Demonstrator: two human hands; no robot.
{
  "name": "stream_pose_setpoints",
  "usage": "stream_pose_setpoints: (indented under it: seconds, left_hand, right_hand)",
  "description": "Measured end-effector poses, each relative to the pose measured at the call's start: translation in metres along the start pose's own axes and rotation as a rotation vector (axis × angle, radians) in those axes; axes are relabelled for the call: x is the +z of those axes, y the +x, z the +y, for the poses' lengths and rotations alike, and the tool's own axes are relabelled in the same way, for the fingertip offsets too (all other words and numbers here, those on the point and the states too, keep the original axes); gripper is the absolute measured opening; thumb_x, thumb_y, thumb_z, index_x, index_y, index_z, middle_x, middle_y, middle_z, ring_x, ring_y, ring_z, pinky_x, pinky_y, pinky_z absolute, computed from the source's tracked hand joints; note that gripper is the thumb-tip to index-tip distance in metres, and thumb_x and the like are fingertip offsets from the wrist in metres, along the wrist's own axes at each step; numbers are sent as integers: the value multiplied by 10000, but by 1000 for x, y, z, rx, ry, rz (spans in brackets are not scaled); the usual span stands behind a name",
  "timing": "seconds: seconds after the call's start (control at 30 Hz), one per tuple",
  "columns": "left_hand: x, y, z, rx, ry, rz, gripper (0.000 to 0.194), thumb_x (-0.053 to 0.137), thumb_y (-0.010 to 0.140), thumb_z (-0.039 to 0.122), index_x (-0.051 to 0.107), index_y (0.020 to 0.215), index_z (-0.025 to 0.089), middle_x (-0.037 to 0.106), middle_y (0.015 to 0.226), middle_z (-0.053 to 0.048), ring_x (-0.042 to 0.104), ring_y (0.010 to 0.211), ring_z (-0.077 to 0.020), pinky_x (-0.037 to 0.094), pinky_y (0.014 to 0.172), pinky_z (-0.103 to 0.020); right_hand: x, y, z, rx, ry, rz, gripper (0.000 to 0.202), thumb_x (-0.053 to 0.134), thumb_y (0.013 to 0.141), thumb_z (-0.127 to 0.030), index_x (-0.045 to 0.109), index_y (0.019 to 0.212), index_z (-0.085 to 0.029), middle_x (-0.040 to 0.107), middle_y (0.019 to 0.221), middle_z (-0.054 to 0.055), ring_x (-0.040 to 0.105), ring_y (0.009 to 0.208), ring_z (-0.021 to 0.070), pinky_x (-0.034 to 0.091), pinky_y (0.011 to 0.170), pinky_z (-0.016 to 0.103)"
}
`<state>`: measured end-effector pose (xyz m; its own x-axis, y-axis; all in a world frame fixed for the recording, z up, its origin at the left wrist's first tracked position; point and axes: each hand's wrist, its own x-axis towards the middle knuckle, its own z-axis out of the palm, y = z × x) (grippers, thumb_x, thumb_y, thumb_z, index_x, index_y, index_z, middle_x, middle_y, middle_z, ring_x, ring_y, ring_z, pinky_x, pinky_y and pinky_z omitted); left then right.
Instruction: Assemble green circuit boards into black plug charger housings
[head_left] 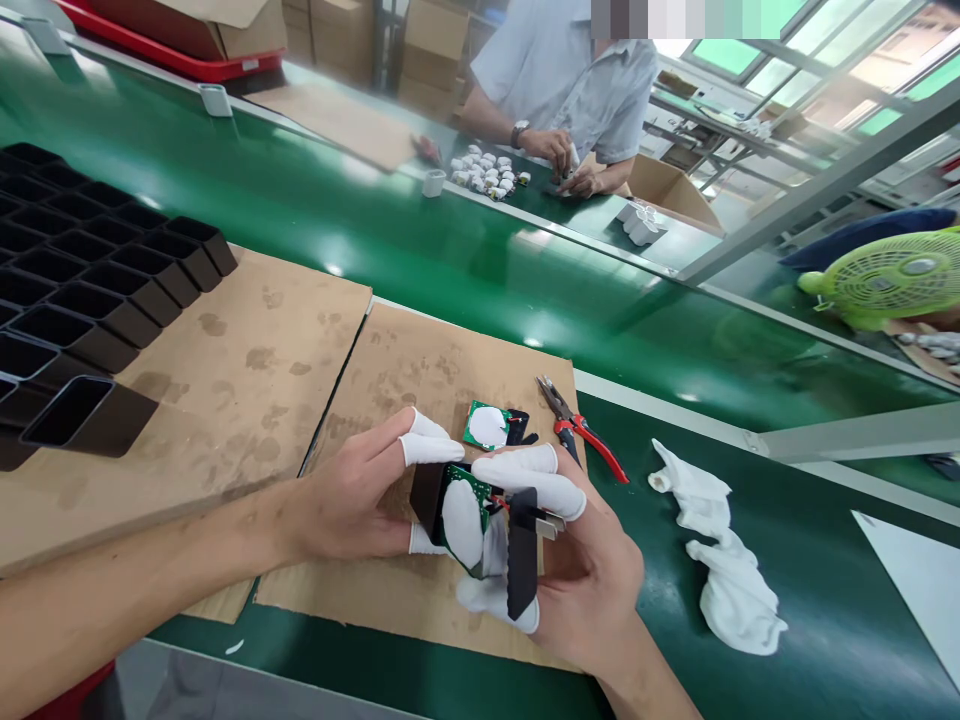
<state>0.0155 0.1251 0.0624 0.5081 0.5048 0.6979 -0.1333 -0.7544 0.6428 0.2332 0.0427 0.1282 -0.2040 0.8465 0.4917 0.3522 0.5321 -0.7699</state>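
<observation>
My left hand (367, 490), with white finger cots on its fingertips, is closed around a black plastic housing (426, 498). In my right hand (585, 560), also wearing finger cots, is a green circuit board (463, 520) with a white blob on it and a black end cap (523, 555) with metal plug prongs. The board's left edge is at the mouth of the housing; how deep it sits is hidden. Just beyond my fingers, a second circuit board (489, 426) with a white blob lies on the cardboard (390, 580).
Red-handled pliers (574, 420) lie right of the second board. White crumpled gloves (731, 560) rest farther right. Rows of black housings (90, 260) stand at the left. Across the green conveyor (450, 270), a co-worker (562, 90) handles small parts near several white-topped pieces (487, 172).
</observation>
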Motion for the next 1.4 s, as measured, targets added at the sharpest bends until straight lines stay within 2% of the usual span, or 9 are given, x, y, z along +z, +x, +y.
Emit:
stream_pose_setpoints:
  seconds: [0.1, 0.23, 0.43, 0.6, 0.9, 1.07, 1.27, 1.4]
  left_hand:
    - [-1, 0, 2, -19, -7, -6, 633, 952, 933, 290, 633, 1472, 199, 773, 1174, -140, 777, 1054, -286, 691, 894, -378]
    - [-2, 0, 1, -14, 11, -15, 622, 956, 933, 323, 637, 1450, 189, 757, 1149, -132, 771, 1036, -279, 684, 869, -365]
    - [-1, 1, 1, 1, 7, -18, 542, 889, 1005, 369, 623, 1434, 171, 736, 1140, -126, 764, 1042, -264, 680, 880, -357]
    - [-1, 1, 0, 1, 22, -13, 516, 854, 1026, 404, 617, 1432, 192, 730, 1098, -125, 759, 971, -277, 683, 794, -383]
    - [-2, 0, 0, -23, 21, -25, 485, 835, 1017, 334, 618, 1431, 203, 723, 1084, -115, 751, 932, -274, 670, 744, -384]
    - [0, -3, -1, -25, 57, -10, 502, 846, 1030, 403, 630, 1427, 183, 727, 1086, -112, 751, 931, -252, 654, 769, -342]
    - [-1, -3, 1, -39, 50, -32, 505, 868, 1001, 331, 633, 1423, 185, 740, 1095, -115, 755, 943, -256, 650, 788, -342]
    - [-3, 0, 0, -17, 46, -5, 533, 876, 1006, 403, 625, 1425, 190, 746, 1103, -122, 753, 957, -274, 668, 801, -368]
  right_hand:
    - [1, 5, -1, -18, -29, 0, 631, 1037, 855, -355, 768, 1423, -294, 804, 1147, 91, 776, 979, 297, 681, 902, 449]
    - [2, 5, 1, -15, -2, -22, 624, 1020, 873, -309, 757, 1438, -282, 811, 1115, 96, 779, 937, 293, 688, 850, 443]
    - [2, 1, 5, -21, -7, -24, 666, 1039, 855, -329, 757, 1454, -265, 810, 1147, 113, 788, 1032, 322, 686, 894, 461]
    - [2, 3, 4, -17, 20, -42, 648, 1015, 890, -306, 741, 1476, -288, 810, 1165, 95, 779, 1045, 303, 666, 859, 423]
    - [0, -3, 8, -6, -16, -61, 684, 1003, 900, -276, 710, 1518, -275, 780, 1260, 116, 765, 1133, 325, 650, 1037, 504]
    - [-2, -3, 6, -25, -51, -69, 714, 1003, 893, -240, 698, 1538, -269, 782, 1252, 109, 762, 1137, 318, 667, 982, 458]
    - [0, -2, 7, -17, -51, -73, 704, 1004, 894, -267, 705, 1532, -281, 786, 1253, 103, 771, 1074, 303, 674, 958, 453]
    - [-4, -3, 3, 3, -8, 37, 635, 1005, 896, -366, 743, 1469, -288, 797, 1210, 103, 783, 1056, 336, 664, 1021, 538]
